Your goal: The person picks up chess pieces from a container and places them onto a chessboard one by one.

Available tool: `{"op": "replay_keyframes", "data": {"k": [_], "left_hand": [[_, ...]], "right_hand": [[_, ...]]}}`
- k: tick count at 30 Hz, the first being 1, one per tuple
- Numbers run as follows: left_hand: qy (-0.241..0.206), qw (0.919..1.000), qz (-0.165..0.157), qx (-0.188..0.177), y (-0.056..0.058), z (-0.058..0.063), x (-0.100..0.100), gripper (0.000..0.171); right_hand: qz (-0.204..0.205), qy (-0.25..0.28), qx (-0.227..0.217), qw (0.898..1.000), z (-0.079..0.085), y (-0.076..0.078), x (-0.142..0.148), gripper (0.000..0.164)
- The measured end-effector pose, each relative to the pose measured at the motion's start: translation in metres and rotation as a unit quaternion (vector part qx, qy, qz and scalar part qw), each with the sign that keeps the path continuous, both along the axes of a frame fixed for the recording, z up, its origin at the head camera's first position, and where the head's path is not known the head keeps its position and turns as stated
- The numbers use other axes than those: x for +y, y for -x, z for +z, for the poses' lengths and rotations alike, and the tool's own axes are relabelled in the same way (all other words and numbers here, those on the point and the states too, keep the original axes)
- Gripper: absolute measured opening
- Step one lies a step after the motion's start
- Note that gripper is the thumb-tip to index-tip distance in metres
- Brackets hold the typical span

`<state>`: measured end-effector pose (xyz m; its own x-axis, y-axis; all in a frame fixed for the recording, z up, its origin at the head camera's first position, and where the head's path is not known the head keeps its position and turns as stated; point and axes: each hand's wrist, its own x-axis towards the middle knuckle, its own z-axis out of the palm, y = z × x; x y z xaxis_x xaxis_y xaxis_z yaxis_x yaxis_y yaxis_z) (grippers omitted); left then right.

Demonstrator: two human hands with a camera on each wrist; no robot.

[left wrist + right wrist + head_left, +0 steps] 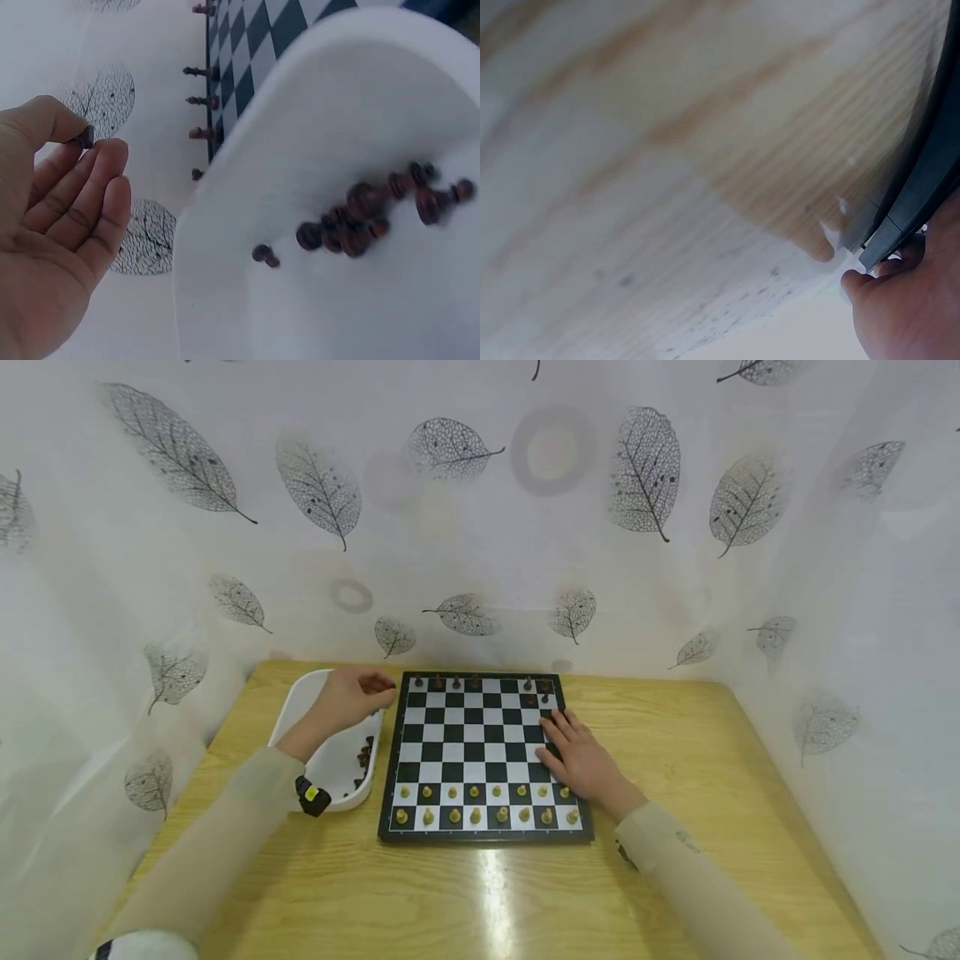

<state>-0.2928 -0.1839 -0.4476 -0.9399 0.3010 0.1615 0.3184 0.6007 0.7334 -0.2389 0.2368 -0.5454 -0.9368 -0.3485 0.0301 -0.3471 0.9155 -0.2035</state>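
My left hand point(347, 700) is over the far end of a white plastic box point(321, 775), close to the board's left edge. Between its thumb and index finger it pinches a small dark reddish-brown chess piece point(86, 137); the other fingers are loosely bent. My right hand point(587, 766) rests with fingers spread on the right edge of the black-and-white chessboard point(474, 733). Several dark chess pieces point(457, 682) stand along the board's far row, with a gap in the row right of its middle. More dark chess pieces point(352, 225) lie jumbled in the box.
Two rows of yellow chess pieces point(475, 815) stand on the near side of the board. The board and box are on a light wooden table point(660, 727). A white curtain point(480, 552) printed with grey leaves hangs behind and at both sides.
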Motion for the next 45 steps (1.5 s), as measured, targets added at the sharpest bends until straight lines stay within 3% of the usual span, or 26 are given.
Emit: {"op": "replay_keyframes", "data": {"k": [9, 19, 29, 37, 45], "left_hand": [[0.004, 1.0, -0.007, 0.001, 0.005, 0.007, 0.035, 0.021], [-0.007, 0.9996, -0.029, -0.001, 0.018, -0.001, 0.068, 0.018], [0.003, 0.9984, -0.056, -0.01, 0.019, -0.002, 0.103, 0.02], [0.027, 0.9972, -0.07, -0.003, 0.025, -0.015, 0.127, 0.018], [0.024, 0.996, -0.086, -0.005, 0.033, -0.026, 0.142, 0.02]], "right_hand": [[-0.008, -0.005, -0.018, 1.0, 0.0, 0.0, 0.0, 0.074], [-0.007, -0.003, -0.009, 1.0, -0.001, 0.0, 0.0, 0.074], [-0.007, -0.008, -0.012, 1.0, -0.001, 0.001, -0.001, 0.073], [-0.006, -0.012, 0.0, 1.0, 0.0, 0.0, 0.0, 0.073], [-0.008, -0.009, -0.001, 1.0, 0.0, -0.001, -0.001, 0.073]]}}
